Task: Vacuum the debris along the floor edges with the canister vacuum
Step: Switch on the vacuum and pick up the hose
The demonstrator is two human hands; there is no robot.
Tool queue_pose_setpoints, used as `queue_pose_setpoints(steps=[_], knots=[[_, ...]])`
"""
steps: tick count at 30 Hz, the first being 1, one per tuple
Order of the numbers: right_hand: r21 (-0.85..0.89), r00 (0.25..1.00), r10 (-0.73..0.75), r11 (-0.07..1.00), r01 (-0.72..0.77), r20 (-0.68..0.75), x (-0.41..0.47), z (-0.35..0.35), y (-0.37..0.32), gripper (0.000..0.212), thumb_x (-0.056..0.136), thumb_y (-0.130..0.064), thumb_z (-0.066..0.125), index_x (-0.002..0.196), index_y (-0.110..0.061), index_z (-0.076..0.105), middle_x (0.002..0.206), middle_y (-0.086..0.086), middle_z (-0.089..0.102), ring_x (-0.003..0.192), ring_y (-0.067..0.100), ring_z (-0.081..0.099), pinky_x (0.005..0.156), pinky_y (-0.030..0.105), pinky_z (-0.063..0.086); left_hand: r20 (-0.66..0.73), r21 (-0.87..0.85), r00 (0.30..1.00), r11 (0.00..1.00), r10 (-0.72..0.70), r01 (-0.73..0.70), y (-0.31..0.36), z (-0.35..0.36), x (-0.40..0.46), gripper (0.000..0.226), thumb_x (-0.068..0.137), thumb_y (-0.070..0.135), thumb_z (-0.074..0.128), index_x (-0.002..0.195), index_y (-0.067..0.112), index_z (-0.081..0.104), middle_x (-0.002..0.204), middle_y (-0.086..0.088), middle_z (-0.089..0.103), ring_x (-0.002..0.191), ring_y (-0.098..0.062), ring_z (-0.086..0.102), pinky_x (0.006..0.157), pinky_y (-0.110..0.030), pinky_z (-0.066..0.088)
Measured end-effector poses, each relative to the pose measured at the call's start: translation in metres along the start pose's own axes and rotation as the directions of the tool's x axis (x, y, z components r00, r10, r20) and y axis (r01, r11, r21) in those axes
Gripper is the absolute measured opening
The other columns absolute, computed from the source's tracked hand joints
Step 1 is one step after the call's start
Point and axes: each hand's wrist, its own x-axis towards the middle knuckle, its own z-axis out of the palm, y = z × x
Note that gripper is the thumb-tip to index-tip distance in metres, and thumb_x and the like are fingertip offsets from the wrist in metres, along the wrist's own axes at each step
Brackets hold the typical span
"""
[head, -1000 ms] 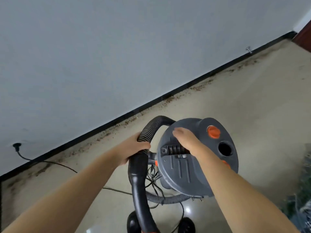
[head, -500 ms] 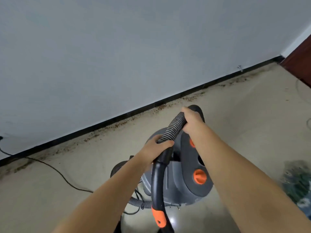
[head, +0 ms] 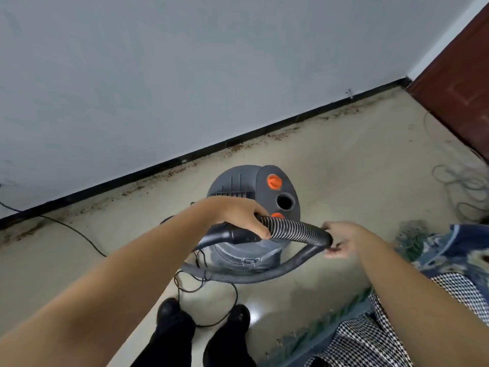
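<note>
Got my left hand (head: 238,215) wrapped round the ribbed hose (head: 288,230), right hand (head: 341,241) pinching its stiff black end. Hose feels floppy and light, so hold the rigid cuff. The canister vacuum (head: 254,207) sits on the floor (head: 344,168) near the debris (head: 169,172) along the wall edge; probably heavy.

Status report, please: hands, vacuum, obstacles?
Left hand and right hand both grip hose. Canister vacuum standing, debris untouched at baseboard. Black cord loops near shoes.
</note>
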Motion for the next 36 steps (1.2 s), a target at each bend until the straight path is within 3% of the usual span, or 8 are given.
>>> queue_pose_setpoints(steps=[3,8,12,17,20,24,28,36], knots=[[-0.594,0.937,-0.325,0.731,0.336,0.131,-0.038,0.033,0.016,0.038,0.093,-0.033,0.060,0.127,-0.015,0.059,0.131,0.003,0.056,0.111,0.019,0.052,0.084,0.028,0.043,0.021,0.178,0.996,0.980,-0.088,0.083,-0.010,0.011,-0.045,0.025,0.079,0.044,0.063,0.093,0.023,0.065,0.077,0.005,0.064,0.065,-0.012,0.057,0.062,-0.024,0.044],[-0.537,0.712,-0.368,0.475,0.697,0.598,-0.122,0.121,0.028,0.027,0.095,-0.024,0.047,0.113,-0.037,0.062,0.124,-0.002,0.064,0.114,0.023,0.058,0.098,0.038,0.045,0.016,0.121,0.997,0.990,-0.073,0.071,-0.051,0.033,-0.136,0.021,0.081,0.039,0.063,0.099,0.029,0.063,0.090,0.003,0.066,0.075,-0.008,0.058,0.071,-0.019,0.047],[-0.368,0.564,-0.231,0.557,0.745,0.792,-0.172,0.171,0.035,0.038,0.084,-0.026,0.058,0.122,-0.030,0.051,0.119,0.004,0.059,0.107,0.019,0.056,0.092,0.033,0.045,-0.110,0.030,0.989,0.994,-0.099,0.103,-0.089,0.050,-0.197,0.028,0.081,0.037,0.065,0.103,0.021,0.063,0.094,-0.001,0.067,0.077,-0.008,0.058,0.070,-0.019,0.045],[-0.484,0.413,-0.589,0.042,0.874,0.695,-0.215,0.257,0.054,0.028,0.078,-0.039,0.067,0.100,-0.024,0.057,0.087,-0.002,0.067,0.077,0.012,0.064,0.067,0.029,0.052,-0.461,-0.048,0.873,0.987,-0.159,0.154,-0.138,0.083,-0.264,0.029,0.080,0.037,0.070,0.107,0.031,0.060,0.092,0.014,0.061,0.082,-0.004,0.056,0.073,-0.019,0.043],[-0.501,0.332,-0.668,-0.072,0.862,0.667,-0.225,0.291,0.056,0.021,0.077,-0.036,0.063,0.090,-0.020,0.058,0.073,-0.002,0.064,0.066,0.011,0.061,0.055,0.030,0.046,-0.688,-0.291,0.654,0.945,-0.314,0.148,-0.171,0.113,-0.292,0.046,0.080,0.036,0.073,0.122,0.031,0.057,0.109,0.011,0.059,0.099,-0.009,0.057,0.087,-0.026,0.046],[-0.546,0.278,-0.739,-0.143,0.825,0.614,-0.222,0.319,0.062,0.021,0.078,-0.041,0.060,0.088,-0.023,0.056,0.069,-0.005,0.061,0.061,0.007,0.058,0.052,0.026,0.043,-0.633,-0.769,0.006,0.628,-0.774,-0.119,-0.203,0.166,-0.304,0.023,0.091,0.036,0.059,0.099,0.014,0.058,0.103,-0.004,0.064,0.080,-0.019,0.058,0.072,-0.033,0.047],[-0.521,0.251,-0.771,-0.122,0.845,0.586,-0.214,0.335,0.087,0.024,0.080,-0.044,0.061,0.086,-0.022,0.052,0.066,-0.004,0.059,0.059,0.009,0.057,0.056,0.030,0.048,-0.246,-0.709,0.582,-0.266,-0.775,-0.653,-0.196,0.185,-0.282,0.056,0.090,0.054,0.057,0.119,0.007,0.052,0.108,-0.010,0.062,0.105,-0.026,0.063,0.083,-0.040,0.052],[-0.387,0.282,-0.679,-0.004,0.922,0.678,-0.193,0.313,0.112,0.028,0.083,-0.035,0.065,0.099,-0.016,0.051,0.083,0.001,0.065,0.073,0.017,0.063,0.065,0.034,0.051,-0.129,-0.416,0.613,-0.518,-0.780,-0.747,-0.184,0.145,-0.243,0.024,0.088,0.028,0.062,0.094,0.005,0.060,0.078,-0.008,0.066,0.073,-0.023,0.063,0.070,-0.039,0.051]])
